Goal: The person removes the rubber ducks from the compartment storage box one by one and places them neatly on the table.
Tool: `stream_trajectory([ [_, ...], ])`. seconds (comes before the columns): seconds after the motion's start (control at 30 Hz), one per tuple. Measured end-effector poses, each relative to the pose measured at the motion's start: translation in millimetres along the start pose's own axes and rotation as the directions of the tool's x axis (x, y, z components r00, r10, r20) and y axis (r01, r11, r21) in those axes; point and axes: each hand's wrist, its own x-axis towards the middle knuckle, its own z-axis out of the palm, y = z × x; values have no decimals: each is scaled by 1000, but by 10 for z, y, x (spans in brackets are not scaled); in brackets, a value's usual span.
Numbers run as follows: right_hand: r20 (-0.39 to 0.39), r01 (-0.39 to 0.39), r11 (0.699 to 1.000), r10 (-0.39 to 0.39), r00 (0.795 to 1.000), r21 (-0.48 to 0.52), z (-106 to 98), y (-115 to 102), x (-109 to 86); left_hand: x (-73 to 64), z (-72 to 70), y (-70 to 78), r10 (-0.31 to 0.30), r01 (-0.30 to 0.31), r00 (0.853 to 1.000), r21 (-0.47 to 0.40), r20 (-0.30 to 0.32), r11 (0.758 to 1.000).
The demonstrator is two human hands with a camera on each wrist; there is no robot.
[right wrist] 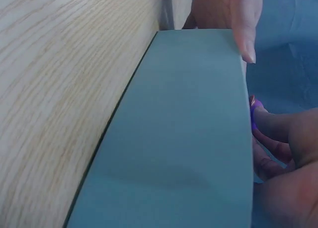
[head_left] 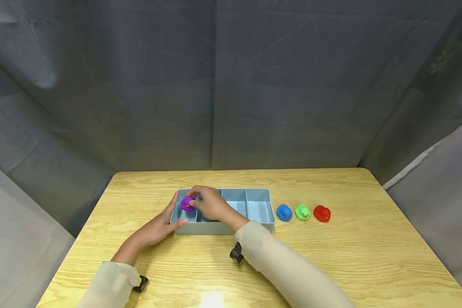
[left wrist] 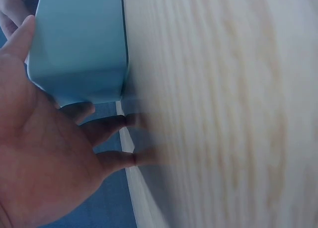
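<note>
My right hand [head_left: 211, 204] pinches a purple rubber duck [head_left: 187, 204] between thumb and fingers, over the leftmost compartment of a blue-grey divided box [head_left: 223, 229]. Only a sliver of the purple duck [right wrist: 254, 111] shows in the right wrist view, at the thumb tip beyond the box's front wall. My left hand [head_left: 156, 229] steadies the box's left end, its thumb at the front rim and its fingers spread along the end wall. In the left wrist view the fingers [left wrist: 107, 131] of that hand look extended, their tips close to the table.
Right of the box stand a blue duck [head_left: 284, 212], a green duck [head_left: 302, 212] and a red duck [head_left: 322, 213] in a row. The box's right compartments [head_left: 259, 210] show bare floors. Grey curtains [head_left: 285, 85] surround the wooden table [head_left: 369, 256] at the back and sides.
</note>
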Motion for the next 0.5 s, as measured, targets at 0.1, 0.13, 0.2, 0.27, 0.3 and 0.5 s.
stream_trajectory([
  [0.1,-1,0,999,0,1000,38,-48,-23,-26,5,9,-3,1,-1,1000,-1,-3,1000],
  [0.13,-3,3,999,-3,1000,51,-63,-27,-32,4,11,-2,3,-3,1000,2,-4,1000],
  [0.2,-10,9,997,-9,1000,72,-96,-30,-44,4,13,-1,9,-9,1000,10,-5,1000],
  [0.27,-15,15,996,-14,1000,90,-135,-33,-61,5,13,-1,13,-13,1000,15,-8,1000],
  [0.3,-17,20,995,-18,1000,98,-155,-30,-71,4,13,0,12,-12,1000,18,-9,1000],
  [0.5,-31,39,990,-35,999,135,-310,18,-159,0,12,-6,-6,7,1000,29,-12,1000],
])
